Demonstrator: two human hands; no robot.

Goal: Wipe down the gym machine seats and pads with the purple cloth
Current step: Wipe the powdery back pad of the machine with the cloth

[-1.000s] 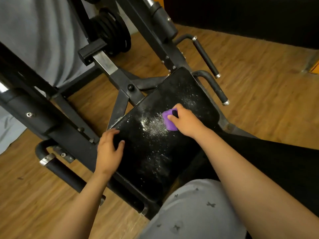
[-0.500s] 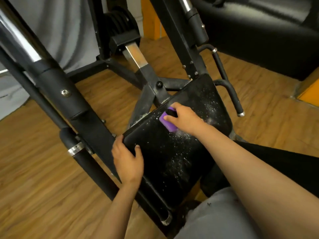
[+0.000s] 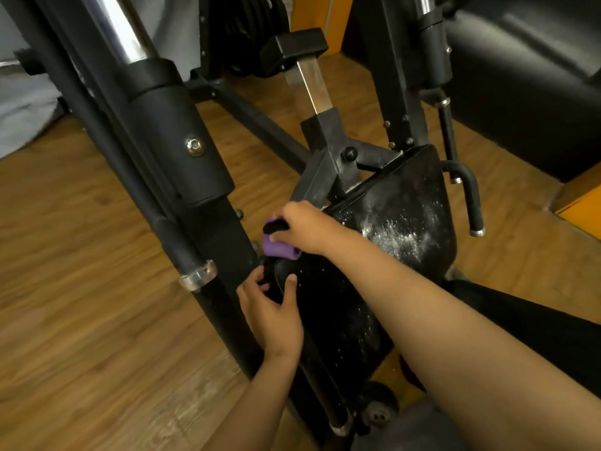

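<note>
Since the right hand's fingers (image 3: 281, 236) are curled down over the purple cloth (image 3: 280, 250), bunching it into a wad, the grip reads as a firm pinch made for scrubbing, not carrying. Cloth sits at the near-left corner of the black seat pad (image 3: 341, 320), pressed on the rim where pad meets frame; there's a dark bit at the cloth's top edge, can't tell what. Right hand (image 3: 309, 227) reaches across the body to get there, forearm lying over the pad. Left hand (image 3: 273, 315) grips the same corner just below the cloth — thumb on top of the pad, fingers hooked round the edge — likely bracing the seat so it doesn't shift under wiping pressure. Hands are near each other, not touching. White powdery residue (image 3: 396, 236) is spread over the far half of the pad, with lighter specks down the near part, so judging by that the seat is only partly done and the far side needs passes. Outward: thick black frame upright (image 3: 182, 151) just left of the hands, foam-covered handle (image 3: 473, 203) off the pad's right side, wooden floor (image 3: 81, 255) below.
</note>
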